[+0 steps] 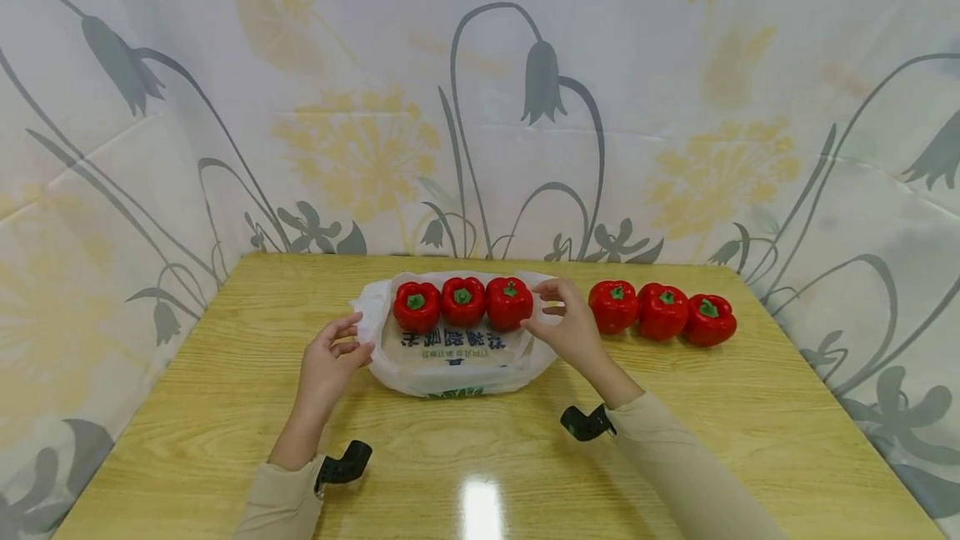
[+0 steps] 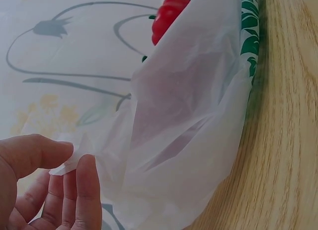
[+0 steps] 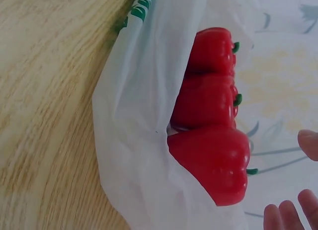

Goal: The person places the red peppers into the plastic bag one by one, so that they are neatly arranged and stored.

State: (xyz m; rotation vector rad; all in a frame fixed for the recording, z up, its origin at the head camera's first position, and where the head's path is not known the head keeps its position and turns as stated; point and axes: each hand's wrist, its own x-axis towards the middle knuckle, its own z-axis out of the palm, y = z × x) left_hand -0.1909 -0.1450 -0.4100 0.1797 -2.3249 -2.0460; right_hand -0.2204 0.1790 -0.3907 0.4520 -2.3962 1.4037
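Closest to me, two black wrist cameras (image 1: 351,463) stick out from the sleeves above the counter (image 1: 420,440). The left hand (image 1: 337,348) has its grip closed, pinching the edge of a white plastic bag (image 1: 457,380) between thumb and fingers, I'd judge so that side won't sag over the opening. The right hand (image 1: 566,327) has thumb and fingers parted, close by the nearest pepper; I see nothing caught between them, though I can't tell whether they touch it. Inside the bag, three red peppers (image 1: 462,303) stand in a row, stems up, and their weight probably steadies the thin plastic. Off to the right, three more peppers (image 1: 663,312) line up on the counter, handy for that arm. Behind hangs a flowered cloth (image 1: 405,40).
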